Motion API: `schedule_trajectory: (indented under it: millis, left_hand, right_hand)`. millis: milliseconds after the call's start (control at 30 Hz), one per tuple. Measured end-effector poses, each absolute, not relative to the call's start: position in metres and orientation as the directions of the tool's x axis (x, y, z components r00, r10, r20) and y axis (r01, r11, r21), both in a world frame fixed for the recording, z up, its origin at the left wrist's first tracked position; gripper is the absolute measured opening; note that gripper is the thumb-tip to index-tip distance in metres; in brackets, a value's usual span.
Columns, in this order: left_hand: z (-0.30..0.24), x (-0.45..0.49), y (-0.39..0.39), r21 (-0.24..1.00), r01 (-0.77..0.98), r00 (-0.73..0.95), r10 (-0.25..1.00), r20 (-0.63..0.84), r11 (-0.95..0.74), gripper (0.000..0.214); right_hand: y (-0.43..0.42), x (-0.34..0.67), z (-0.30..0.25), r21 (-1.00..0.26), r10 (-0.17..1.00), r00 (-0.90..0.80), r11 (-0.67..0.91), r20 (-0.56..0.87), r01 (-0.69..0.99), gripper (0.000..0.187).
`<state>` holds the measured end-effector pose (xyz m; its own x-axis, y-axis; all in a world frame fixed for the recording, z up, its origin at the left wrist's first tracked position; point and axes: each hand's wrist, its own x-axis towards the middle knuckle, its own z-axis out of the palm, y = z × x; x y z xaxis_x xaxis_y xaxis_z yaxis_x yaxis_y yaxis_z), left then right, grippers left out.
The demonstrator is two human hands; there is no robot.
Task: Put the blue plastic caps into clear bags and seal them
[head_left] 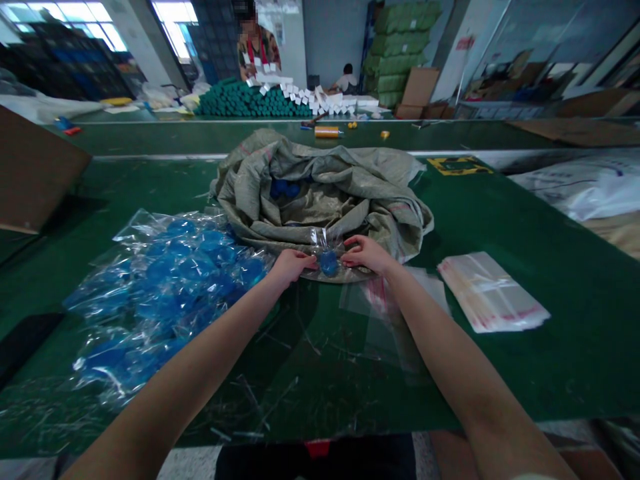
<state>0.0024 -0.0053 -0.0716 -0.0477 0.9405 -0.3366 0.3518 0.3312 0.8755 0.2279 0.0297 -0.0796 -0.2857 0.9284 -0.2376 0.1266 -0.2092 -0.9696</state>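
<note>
My left hand [291, 265] and my right hand [366, 254] meet over the green table, both pinching a small clear plastic bag [327, 250] with a round blue piece [329, 263] inside it. They work right at the front edge of an open grey woven sack [320, 187], in which more blue pieces [284, 189] show. To my left lies a heap of bagged blue pieces [170, 287]. Loose clear bags [385, 300] lie under my right wrist.
A stack of empty clear bags with red strips [493, 290] lies at right on the green table [525, 227]. A brown cardboard sheet [35, 173] leans at far left. Beyond, a person [257, 47] stands behind green rolls [250, 100] and white boxes.
</note>
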Motion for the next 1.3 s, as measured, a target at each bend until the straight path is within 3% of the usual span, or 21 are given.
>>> schedule_trajectory:
  millis: [133,267,600,933,1033,1167,1300]
  left_hand:
    - [-0.073,-0.004,0.006,0.855,0.480,-0.098,0.981,-0.170,0.196,0.027]
    - [-0.079,-0.006,0.020,0.873,0.483,-0.128,0.992,-0.001,0.063,0.028]
    - [-0.086,-0.004,0.030,0.970,0.244,-0.095,0.995,0.008,0.016,0.026]
    - [-0.078,-0.005,0.030,0.962,0.270,-0.073,0.997,-0.022,0.041,0.035]
    - [-0.076,-0.003,0.032,0.959,0.282,-0.068,0.998,-0.016,0.035,0.029]
    - [-0.075,-0.004,0.031,0.945,0.327,-0.038,0.998,0.049,-0.034,0.015]
    - [-0.075,-0.013,0.023,0.866,0.475,0.046,0.987,0.155,-0.158,0.013]
  right_hand:
    - [0.030,0.229,-0.078,-0.970,0.918,-0.319,-0.202,-0.236,0.136,0.045]
    - [0.033,0.230,-0.079,-0.966,0.909,-0.334,-0.208,-0.248,0.151,0.047]
    - [0.032,0.215,-0.078,-0.971,0.956,-0.238,-0.125,-0.172,0.202,0.010]
    - [0.031,0.217,-0.078,-0.972,0.970,-0.214,-0.070,-0.119,0.225,0.012]
    - [0.032,0.217,-0.080,-0.968,0.976,-0.211,0.000,-0.055,0.251,0.013]
    - [0.034,0.222,-0.085,-0.958,0.977,-0.207,0.108,0.053,0.264,0.016]
    - [0.033,0.228,-0.088,-0.955,0.971,-0.227,0.136,0.076,0.262,0.021]
